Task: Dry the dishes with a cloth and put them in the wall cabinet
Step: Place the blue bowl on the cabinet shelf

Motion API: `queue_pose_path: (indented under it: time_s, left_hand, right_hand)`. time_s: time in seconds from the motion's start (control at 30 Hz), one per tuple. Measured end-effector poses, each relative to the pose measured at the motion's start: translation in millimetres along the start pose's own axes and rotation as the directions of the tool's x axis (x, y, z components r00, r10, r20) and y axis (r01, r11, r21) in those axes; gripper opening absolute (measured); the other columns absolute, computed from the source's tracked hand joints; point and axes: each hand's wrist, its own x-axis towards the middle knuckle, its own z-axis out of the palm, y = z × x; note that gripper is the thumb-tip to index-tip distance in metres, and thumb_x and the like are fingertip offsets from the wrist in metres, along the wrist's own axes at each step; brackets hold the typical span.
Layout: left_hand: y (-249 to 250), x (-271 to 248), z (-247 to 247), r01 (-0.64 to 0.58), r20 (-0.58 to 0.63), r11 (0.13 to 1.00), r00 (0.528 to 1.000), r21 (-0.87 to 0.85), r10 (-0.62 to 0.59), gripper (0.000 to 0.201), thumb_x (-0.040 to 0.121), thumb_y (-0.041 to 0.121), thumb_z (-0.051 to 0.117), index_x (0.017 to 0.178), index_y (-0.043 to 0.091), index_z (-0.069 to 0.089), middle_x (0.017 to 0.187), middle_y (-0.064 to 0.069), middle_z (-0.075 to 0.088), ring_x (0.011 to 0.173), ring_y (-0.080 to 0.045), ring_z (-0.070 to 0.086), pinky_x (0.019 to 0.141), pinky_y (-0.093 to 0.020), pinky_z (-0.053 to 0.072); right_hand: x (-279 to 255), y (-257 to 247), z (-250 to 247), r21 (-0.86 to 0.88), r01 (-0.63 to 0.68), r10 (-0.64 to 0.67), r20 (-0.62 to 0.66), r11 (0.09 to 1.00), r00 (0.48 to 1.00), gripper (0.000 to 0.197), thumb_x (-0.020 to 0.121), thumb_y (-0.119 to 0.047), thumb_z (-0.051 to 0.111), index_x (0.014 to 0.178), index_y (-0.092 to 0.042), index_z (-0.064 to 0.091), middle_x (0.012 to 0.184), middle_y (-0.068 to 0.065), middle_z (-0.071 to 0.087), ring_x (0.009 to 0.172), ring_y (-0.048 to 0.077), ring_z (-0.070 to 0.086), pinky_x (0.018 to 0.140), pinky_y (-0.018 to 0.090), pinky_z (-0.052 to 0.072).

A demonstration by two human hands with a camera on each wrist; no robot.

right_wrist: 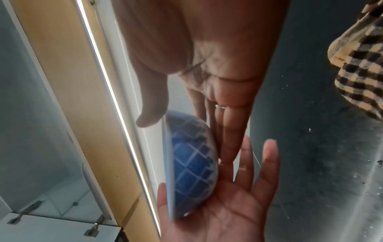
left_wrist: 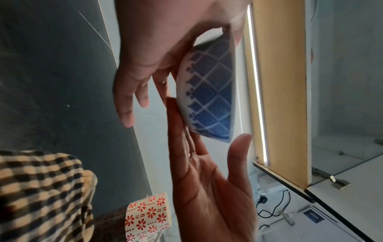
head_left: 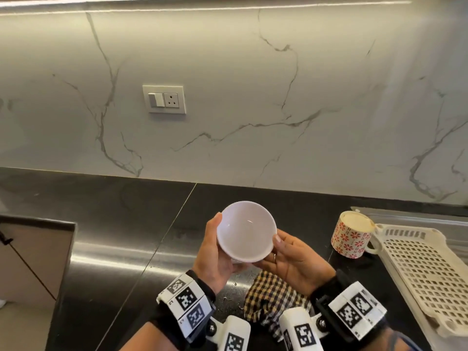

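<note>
A bowl [head_left: 247, 230], white inside and blue-checked outside [left_wrist: 209, 91] [right_wrist: 190, 167], is held tilted above the black counter [head_left: 114, 224]. My left hand [head_left: 215, 252] [left_wrist: 149, 49] cups its outside with the thumb hooked over the rim. My right hand [head_left: 293, 257] [right_wrist: 217, 57] meets it from the other side, thumb tip on the rim, straight fingers along the base. The checked cloth [head_left: 273, 295] [left_wrist: 37, 193] [right_wrist: 364, 78] lies crumpled on the counter below my wrists, in neither hand.
A mug with red flowers [head_left: 350, 235] [left_wrist: 147, 212] stands right of the bowl, beside a cream plastic dish rack [head_left: 417, 264]. A beige door panel [head_left: 33, 257] juts in at the left. A wood-toned cabinet underside [left_wrist: 277, 81] with a light strip [right_wrist: 107, 81] runs overhead.
</note>
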Motion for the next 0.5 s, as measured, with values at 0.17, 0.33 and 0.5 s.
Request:
queue_pose_path:
  time_s: [0.17,0.33,0.5]
  left_hand:
    - [17,9,23,-0.074,0.097,0.993,0.993,0.093,0.065,0.059,0.076,0.066,0.044,0.115,0.025,0.059,0.11,-0.015,0.066,0.1,-0.032,0.061,0.083,-0.05,0.048]
    - [69,22,54,-0.408,0.27,0.847,0.905,0.34,0.328,0.043,0.079,0.05,0.045,0.102,0.019,0.065,0.097,-0.007,0.067,0.089,-0.018,0.062,0.068,-0.026,0.052]
    - [144,31,98,-0.771,0.483,0.462,0.636,0.439,0.602,0.048,0.075,0.064,0.036,0.105,0.037,0.062,0.101,0.019,0.068,0.099,-0.001,0.061,0.083,-0.028,0.053]
  right_hand:
    - [-8,-23,8,0.079,0.114,-0.111,-0.041,0.99,0.993,0.091,0.042,-0.022,0.094,0.123,-0.006,0.055,0.121,0.024,0.06,0.097,0.036,0.065,0.073,0.045,0.058]
    - [-20,-80,24,-0.074,0.305,-0.31,-0.082,0.95,0.947,0.098,0.031,-0.023,0.096,0.119,-0.004,0.058,0.115,0.023,0.063,0.09,0.036,0.067,0.064,0.042,0.058]
    - [-32,-156,63,-0.345,0.567,-0.601,0.01,0.748,0.799,0.089,0.028,-0.035,0.095,0.109,-0.012,0.067,0.115,0.016,0.064,0.092,0.029,0.067,0.064,0.037,0.057]
